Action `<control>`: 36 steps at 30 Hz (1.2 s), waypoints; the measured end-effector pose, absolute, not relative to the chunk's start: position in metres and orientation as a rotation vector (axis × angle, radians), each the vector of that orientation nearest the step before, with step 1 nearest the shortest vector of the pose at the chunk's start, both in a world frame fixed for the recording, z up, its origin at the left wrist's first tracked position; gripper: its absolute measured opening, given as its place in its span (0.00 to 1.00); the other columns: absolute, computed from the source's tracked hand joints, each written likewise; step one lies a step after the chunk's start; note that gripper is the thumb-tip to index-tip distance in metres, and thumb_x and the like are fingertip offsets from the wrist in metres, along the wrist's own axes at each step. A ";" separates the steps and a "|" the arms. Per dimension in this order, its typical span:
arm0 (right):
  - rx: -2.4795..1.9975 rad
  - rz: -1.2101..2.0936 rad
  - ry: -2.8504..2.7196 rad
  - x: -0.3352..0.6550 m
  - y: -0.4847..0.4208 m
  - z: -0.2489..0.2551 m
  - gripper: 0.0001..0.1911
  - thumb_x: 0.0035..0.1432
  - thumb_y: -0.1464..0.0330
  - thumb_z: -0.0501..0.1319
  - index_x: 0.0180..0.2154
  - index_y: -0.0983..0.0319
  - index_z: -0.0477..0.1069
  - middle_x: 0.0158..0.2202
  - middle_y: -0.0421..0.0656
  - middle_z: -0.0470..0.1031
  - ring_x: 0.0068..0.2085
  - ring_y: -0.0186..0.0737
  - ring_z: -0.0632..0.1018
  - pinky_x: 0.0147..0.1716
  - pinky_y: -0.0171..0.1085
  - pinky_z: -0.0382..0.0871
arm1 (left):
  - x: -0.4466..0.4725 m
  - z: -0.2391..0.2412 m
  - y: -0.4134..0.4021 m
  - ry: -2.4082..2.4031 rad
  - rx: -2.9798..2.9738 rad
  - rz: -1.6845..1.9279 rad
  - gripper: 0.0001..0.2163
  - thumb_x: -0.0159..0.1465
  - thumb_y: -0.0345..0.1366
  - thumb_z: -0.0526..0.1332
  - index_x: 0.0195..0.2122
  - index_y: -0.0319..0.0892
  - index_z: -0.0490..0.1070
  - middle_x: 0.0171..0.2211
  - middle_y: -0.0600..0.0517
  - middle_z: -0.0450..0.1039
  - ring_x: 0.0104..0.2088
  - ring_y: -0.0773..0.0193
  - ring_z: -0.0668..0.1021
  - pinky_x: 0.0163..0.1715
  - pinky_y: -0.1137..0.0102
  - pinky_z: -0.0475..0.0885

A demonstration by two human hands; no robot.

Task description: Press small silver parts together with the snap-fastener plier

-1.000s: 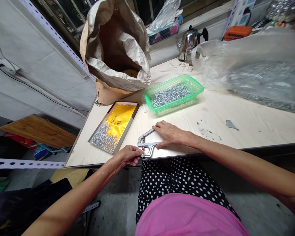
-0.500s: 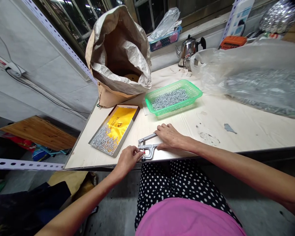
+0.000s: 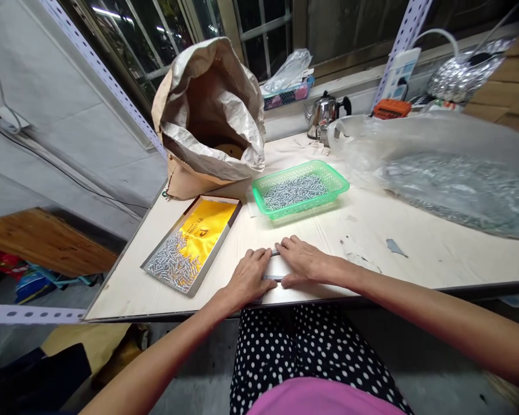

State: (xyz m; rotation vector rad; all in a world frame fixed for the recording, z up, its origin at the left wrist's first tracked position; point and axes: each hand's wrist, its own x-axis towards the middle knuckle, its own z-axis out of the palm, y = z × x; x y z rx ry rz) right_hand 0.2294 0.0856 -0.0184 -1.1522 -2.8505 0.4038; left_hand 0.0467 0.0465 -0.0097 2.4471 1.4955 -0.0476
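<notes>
Near the front edge of the table lie the grey metal pliers (image 3: 277,268), of which only part of the handles shows between my hands. My left hand (image 3: 247,278) is closed over the jaw end and hides it. On the other side, my right hand (image 3: 303,263) grips the handle ends, fingers on the far handle and thumb at the near one. To the left, small silver metal pins (image 3: 173,262) lie on yellow cloth in a shallow box (image 3: 218,249). More pins (image 3: 294,191) fill the green basket (image 3: 303,211) beyond my hands.
Behind the box stands a large open paper sack (image 3: 190,173). A steel kettle (image 3: 324,112) is at the back. A clear plastic bag (image 3: 450,190) full of small metal pieces takes up the right side. The table (image 3: 441,253) ends just before my lap.
My left hand has moved from pinching at the jaws to wrapping over the pliers' jaw end. My right hand still grips the handles. The camera view has shifted.
</notes>
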 end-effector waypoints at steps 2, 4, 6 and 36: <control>-1.238 0.349 -2.891 0.227 0.084 -0.012 0.31 0.47 0.56 0.71 0.47 0.70 0.71 0.46 0.55 0.72 0.47 0.54 0.71 0.43 0.45 0.67 | 0.050 -0.008 0.049 1.519 2.465 -0.077 0.28 0.58 0.41 0.64 0.58 0.37 0.64 0.53 0.41 0.68 0.51 0.49 0.69 0.52 0.58 0.67; -1.266 0.299 -2.940 0.223 0.083 -0.008 0.22 0.52 0.60 0.69 0.43 0.68 0.74 0.43 0.54 0.73 0.46 0.53 0.72 0.42 0.44 0.67 | 0.053 -0.008 0.051 1.539 2.448 -0.061 0.23 0.59 0.41 0.64 0.54 0.40 0.69 0.48 0.44 0.70 0.48 0.50 0.70 0.47 0.60 0.69; -1.269 0.274 -2.974 0.220 0.081 -0.007 0.13 0.57 0.64 0.66 0.40 0.67 0.75 0.40 0.53 0.75 0.43 0.51 0.74 0.41 0.43 0.67 | 0.055 -0.009 0.052 1.568 2.404 -0.021 0.17 0.59 0.41 0.64 0.50 0.43 0.73 0.45 0.47 0.72 0.46 0.53 0.71 0.43 0.63 0.69; -1.082 -0.009 -2.825 0.198 0.098 -0.008 0.09 0.64 0.71 0.58 0.42 0.60 0.76 0.41 0.47 0.74 0.44 0.45 0.69 0.39 0.41 0.52 | 0.092 -0.052 -0.028 1.461 2.492 0.517 0.26 0.66 0.55 0.52 0.58 0.43 0.65 0.61 0.45 0.65 0.65 0.47 0.60 0.64 0.47 0.53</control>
